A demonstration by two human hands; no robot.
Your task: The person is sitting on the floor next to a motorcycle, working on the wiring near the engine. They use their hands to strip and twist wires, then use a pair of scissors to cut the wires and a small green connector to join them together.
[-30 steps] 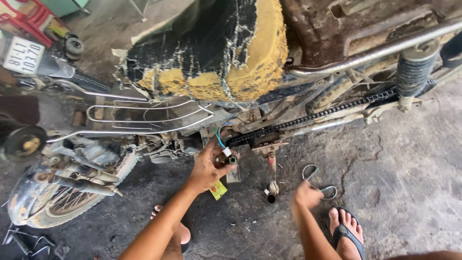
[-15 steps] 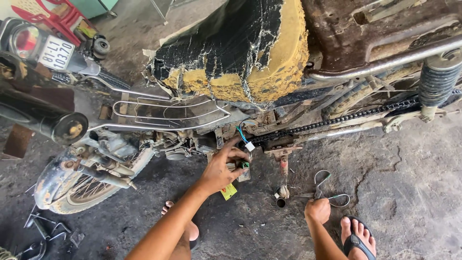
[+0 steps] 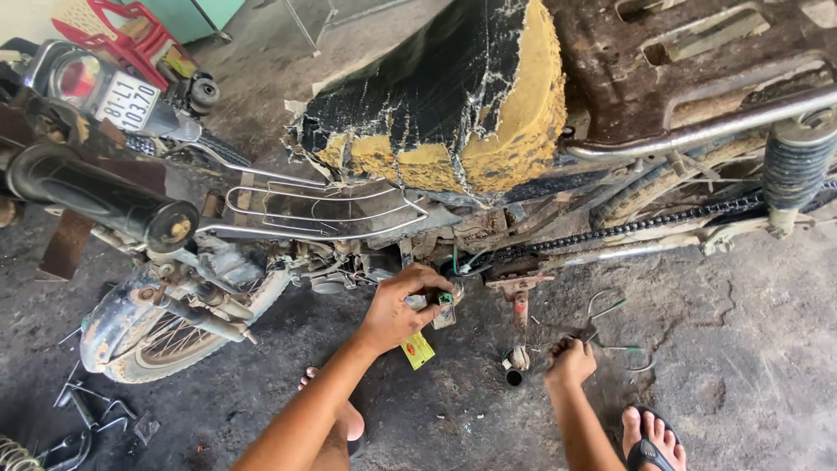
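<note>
seat (image 3: 453, 96): torn, yellow foam showing
chain (image 3: 645, 225): along the frame
loose tools (image 3: 87, 419): floor, lower left corner

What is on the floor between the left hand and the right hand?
In the head view, a rusty footpeg hangs down between the left hand and right hand, ending near the concrete floor.

Stained, cracked grey concrete floor (image 3: 741, 349) in daylight, a red plastic chair (image 3: 122, 26) at the far edge
</note>
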